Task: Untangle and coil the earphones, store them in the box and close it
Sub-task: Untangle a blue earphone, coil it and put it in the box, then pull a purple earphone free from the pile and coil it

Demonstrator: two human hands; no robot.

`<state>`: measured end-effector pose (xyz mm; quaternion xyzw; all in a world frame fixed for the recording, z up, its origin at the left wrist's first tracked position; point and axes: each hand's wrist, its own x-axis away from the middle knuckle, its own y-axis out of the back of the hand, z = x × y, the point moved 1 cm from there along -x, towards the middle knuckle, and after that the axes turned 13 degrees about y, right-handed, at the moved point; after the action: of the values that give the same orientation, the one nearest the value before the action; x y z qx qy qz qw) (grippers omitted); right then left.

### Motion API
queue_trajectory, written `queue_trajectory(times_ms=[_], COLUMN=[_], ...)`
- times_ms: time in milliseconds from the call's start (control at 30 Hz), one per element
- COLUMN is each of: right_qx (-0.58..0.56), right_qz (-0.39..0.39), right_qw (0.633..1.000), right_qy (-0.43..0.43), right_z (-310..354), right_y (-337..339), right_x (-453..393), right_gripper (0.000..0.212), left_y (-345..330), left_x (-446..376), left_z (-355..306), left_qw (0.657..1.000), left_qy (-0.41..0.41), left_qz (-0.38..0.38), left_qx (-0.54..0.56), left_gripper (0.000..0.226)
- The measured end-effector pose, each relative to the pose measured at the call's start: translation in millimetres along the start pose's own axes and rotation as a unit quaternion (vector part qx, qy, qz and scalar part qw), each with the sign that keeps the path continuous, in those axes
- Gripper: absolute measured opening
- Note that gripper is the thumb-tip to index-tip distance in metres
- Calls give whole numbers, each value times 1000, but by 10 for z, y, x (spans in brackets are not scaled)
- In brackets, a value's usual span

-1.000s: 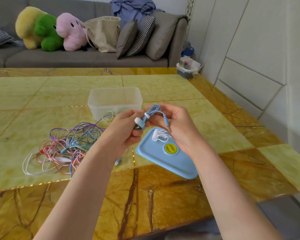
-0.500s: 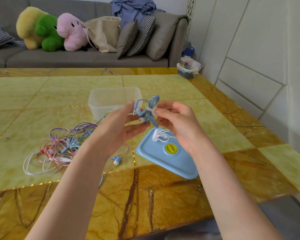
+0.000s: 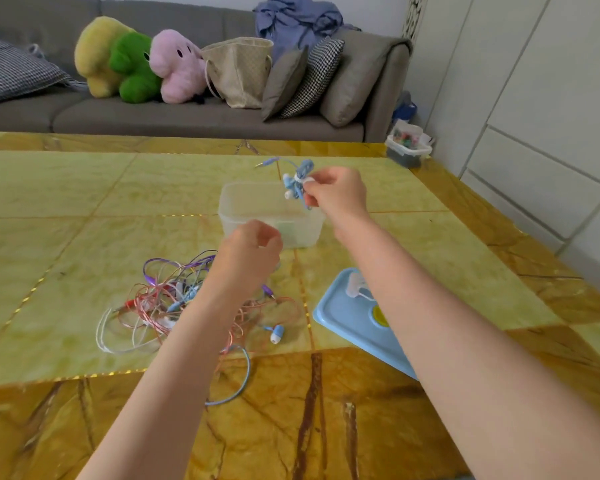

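Pinching the coiled light-blue earphone bundle (image 3: 298, 181) w/ thumb + fingertips, the right hand (image 3: 336, 195) hangs it over the far right corner of the clear rectangular plastic box (image 3: 250, 206); the bundle's long axis runs roughly up-down, buds at the bottom, plug wire sticking out up-left. Box opening lies just below and left of the bundle, so the drop looks like a short move down + left, and the right hand is clearly the nearer one for it. Left hand (image 3: 250, 247) is lower and closer to the body, fingers loosely curled, holding nothing as far as I can see, hovering in front of the box's near wall and above the tangled heap of pink, purple, white + blue earphone cables (image 3: 174, 299) on the green-and-gold marble-pattern tabletop (image 3: 66, 209). One loose blue earbud (image 3: 276, 334) lies at the heap's right edge. Light-blue plastic lid w/ yellow button (image 3: 347, 320) sits right of the heap, partly under the right forearm, a small white coiled bundle (image 3: 355, 284) resting on it; box is open, lid well apart from it
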<state>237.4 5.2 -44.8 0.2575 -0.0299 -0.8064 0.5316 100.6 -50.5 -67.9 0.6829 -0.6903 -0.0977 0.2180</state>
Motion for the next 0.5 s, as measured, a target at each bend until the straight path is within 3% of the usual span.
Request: queue_trajectory(times_ms=[67, 200, 267, 400, 500], right_qx=[112, 231, 224, 170, 154], right_qz=[11, 82, 89, 43, 134], right_qw=[993, 969, 971, 980, 975], right_qy=[39, 12, 8, 95, 88], right_z=[-61, -248, -244, -41, -58], right_y=[-180, -397, -374, -36, 150], right_x=[-187, -316, -269, 187, 732], right_gripper=[13, 21, 21, 20, 19], left_y=[9, -18, -20, -4, 27], left_x=[-6, -11, -5, 33, 79], left_z=[-1, 27, 47, 59, 57], left_qw=[998, 984, 978, 974, 972], left_qy=[-26, -72, -80, -77, -68], left_qz=[6, -4, 6, 34, 38], left_qx=[-52, -165, -191, -208, -220], left_gripper=[12, 19, 19, 21, 23])
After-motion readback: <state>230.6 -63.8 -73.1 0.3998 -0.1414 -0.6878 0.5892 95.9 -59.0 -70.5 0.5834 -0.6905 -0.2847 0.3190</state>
